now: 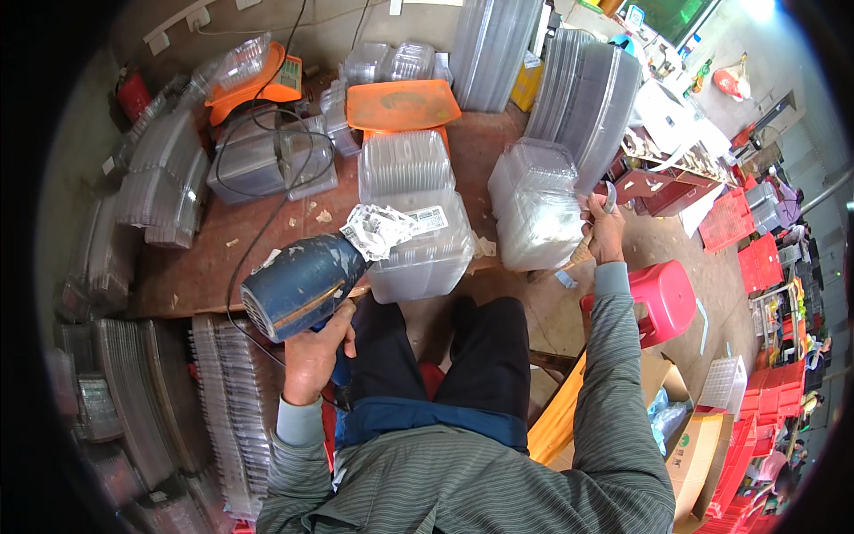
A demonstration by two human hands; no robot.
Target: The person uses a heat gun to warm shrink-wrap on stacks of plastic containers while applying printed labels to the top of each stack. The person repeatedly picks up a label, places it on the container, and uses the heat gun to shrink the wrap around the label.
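Note:
My left hand [319, 357] grips the handle of a scuffed dark blue hair dryer [303, 284]. Crumpled peeled paper labels [377, 230] cover its nozzle end, over a nested stack of clear plastic clamshell containers [423, 260] before me. One flat printed label [428, 218] lies on that stack. To the right, my right hand [606, 233] is beside a second stack of clear containers [537, 227] at the table's edge. A small curved grey strip [610, 198] is between its fingers; its exact kind is unclear. The hand's contact with the containers cannot be made out.
The reddish table [267, 257] carries more container stacks [163, 180], two orange scales [403, 105] and a looping black cord [248, 257]. Tall container stacks [584, 100] rise behind. A pink stool [667, 300] and an open cardboard box [697, 460] stand right.

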